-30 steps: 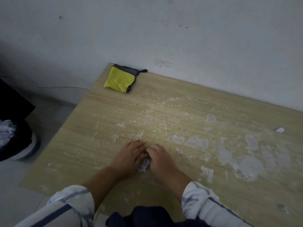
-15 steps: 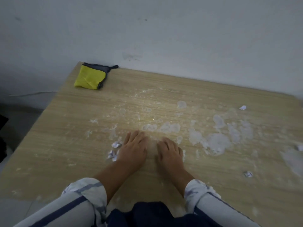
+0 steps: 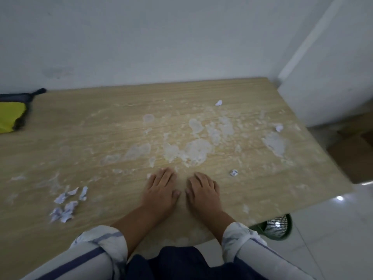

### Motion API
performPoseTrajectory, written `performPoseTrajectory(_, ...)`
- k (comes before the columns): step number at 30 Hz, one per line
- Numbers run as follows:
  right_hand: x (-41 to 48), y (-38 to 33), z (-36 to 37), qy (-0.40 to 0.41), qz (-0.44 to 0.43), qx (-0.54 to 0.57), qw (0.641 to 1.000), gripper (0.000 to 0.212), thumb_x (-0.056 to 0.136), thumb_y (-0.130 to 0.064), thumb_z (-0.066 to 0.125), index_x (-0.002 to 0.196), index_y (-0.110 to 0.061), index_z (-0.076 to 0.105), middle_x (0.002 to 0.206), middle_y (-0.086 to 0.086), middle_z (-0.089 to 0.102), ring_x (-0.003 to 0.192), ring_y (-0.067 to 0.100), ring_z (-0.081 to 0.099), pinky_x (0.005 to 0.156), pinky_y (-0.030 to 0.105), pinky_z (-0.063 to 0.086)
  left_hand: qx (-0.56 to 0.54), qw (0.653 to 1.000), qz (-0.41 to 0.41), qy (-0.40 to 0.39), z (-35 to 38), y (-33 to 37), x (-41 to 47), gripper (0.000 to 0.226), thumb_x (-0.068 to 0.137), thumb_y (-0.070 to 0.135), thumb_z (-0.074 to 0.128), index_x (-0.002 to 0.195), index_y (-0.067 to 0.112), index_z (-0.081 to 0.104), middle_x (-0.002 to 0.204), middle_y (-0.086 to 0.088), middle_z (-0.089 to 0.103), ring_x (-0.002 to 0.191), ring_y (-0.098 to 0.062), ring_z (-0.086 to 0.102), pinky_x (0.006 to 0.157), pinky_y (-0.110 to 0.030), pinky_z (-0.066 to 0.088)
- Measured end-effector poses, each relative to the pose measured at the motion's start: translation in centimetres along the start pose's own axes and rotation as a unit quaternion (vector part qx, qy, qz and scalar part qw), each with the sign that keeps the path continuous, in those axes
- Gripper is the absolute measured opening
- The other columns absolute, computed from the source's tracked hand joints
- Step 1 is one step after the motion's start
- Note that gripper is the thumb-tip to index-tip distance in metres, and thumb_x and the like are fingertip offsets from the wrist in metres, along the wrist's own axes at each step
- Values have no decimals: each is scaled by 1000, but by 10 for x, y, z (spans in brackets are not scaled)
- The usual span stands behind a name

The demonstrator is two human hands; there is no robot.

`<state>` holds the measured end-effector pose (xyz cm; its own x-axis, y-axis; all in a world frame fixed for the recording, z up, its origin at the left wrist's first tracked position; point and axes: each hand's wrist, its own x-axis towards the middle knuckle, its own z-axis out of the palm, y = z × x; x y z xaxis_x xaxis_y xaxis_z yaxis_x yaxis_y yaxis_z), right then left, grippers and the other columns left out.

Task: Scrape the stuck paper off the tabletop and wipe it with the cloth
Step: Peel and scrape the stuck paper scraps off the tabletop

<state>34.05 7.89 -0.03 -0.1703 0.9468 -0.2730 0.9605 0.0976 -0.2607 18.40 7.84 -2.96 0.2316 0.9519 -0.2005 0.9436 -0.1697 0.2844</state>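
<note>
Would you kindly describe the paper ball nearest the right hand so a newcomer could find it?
On the wooden tabletop, find the right hand lying flat near the front edge. Just to its right lies a small crumpled paper ball. The two other loose balls sit much farther back, near the stuck white patches; this one is alone beside the hand.

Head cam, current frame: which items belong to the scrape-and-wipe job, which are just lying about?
Job:
tabletop
stuck paper patches
loose scraps, near left
yellow cloth, far left, untouched
left hand and right hand, flat on the wood, holding nothing

Lying about:
green mesh-faced object on the floor by the table's right edge
</note>
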Motion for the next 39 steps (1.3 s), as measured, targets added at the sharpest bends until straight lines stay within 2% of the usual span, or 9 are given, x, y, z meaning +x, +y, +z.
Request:
performPoseTrajectory(4,-1,41,-21,33,50,16,998,51,92,-40,24,137,-19,38,151,8,28,140,26,20,112,44,15,-9,1000,15,10,6,25,18,83,79,54,0,148,15,21,158,-5,14,146,-23,4,116,-39,-1)
performPoseTrajectory(7,-2,70,-38,37,99,46,993,58,86,-36,16,140,-22,33,154,6,19,142,28,14,113,46,13,-9,1000,15,25,9,37,27,79,82,53,5,146,12,28,156,-8,21,145,-26,11,116,-44,7)
performPoseTrajectory(11,0,92,-44,6,99,54,994,45,95,-17,35,139,-18,35,152,6,22,137,30,20,110,44,22,-11,1000,6,21,8,49,37,82,80,54,1,148,14,22,158,-5,13,146,-23,5,116,-41,2)
performPoseTrajectory(16,7,99,-42,25,62,75,995,48,91,-25,26,130,-7,47,141,11,38,125,31,36,105,37,29,-13,999,-2,29,6,64,51,86,76,56,-3,149,16,18,159,-4,9,146,-20,-1,113,-33,-7)
performPoseTrajectory(25,35,103,-44,49,90,111,989,24,89,-5,38,105,-3,57,110,12,52,100,26,48,78,29,36,-32,998,58,19,6,73,80,79,82,54,0,148,16,22,159,-4,9,146,-20,-3,111,-30,-13)
performPoseTrajectory(28,40,90,-44,61,93,173,979,16,88,-10,44,91,-4,58,95,9,53,81,24,48,67,26,33,-85,993,80,7,0,73,83,73,86,54,6,143,18,35,155,-3,23,146,-19,8,113,-27,-7)
performPoseTrajectory(31,47,66,-43,67,67,242,966,8,86,-13,52,83,-7,57,87,7,53,73,20,45,62,26,30,-182,981,63,7,-8,72,79,53,94,43,25,133,17,50,139,-4,50,136,-21,34,112,-26,17)
performPoseTrajectory(34,52,41,-40,71,31,273,959,3,86,-11,57,85,-8,58,92,11,60,74,16,45,61,21,28,-245,969,19,38,-19,63,63,40,95,35,33,121,20,60,118,-3,63,110,-21,55,88,-22,35)
performPoseTrajectory(39,48,-6,-27,51,-46,280,958,9,87,-13,60,93,-6,63,96,8,62,85,18,55,66,17,32,-307,938,-125,99,-39,31,27,22,93,23,52,110,23,67,105,2,69,97,-16,61,70,-21,36)
